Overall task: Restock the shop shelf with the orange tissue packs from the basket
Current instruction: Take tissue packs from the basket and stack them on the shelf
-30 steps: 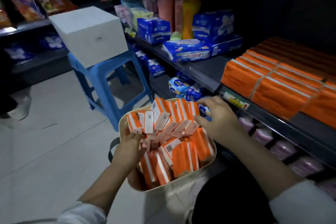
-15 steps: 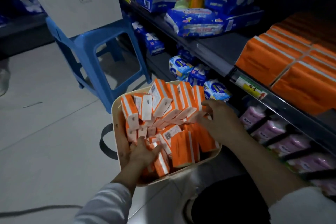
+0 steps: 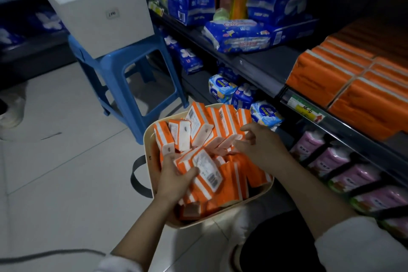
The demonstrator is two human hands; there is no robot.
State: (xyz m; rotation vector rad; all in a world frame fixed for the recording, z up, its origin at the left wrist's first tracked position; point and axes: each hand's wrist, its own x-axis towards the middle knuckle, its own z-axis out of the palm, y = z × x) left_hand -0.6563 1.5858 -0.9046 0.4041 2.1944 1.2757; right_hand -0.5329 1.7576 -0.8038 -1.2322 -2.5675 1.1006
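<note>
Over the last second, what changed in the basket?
Left grip moved from the left of the basket to its near side and now holds a pack. Right grip came down from the far rim onto the leaning packs. Unchanged: shelf, stool, box.

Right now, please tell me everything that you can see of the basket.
The basket is cream, looks like plastic, with rounded corners and a smooth rim. A dark strap handle loops from its left side. It seems to stand on the tiled floor, before the shelf and near the blue stool. It is heaped with orange-and-white packs, some on end. The left hand grips a pack inside it; the right hand touches others.
</note>
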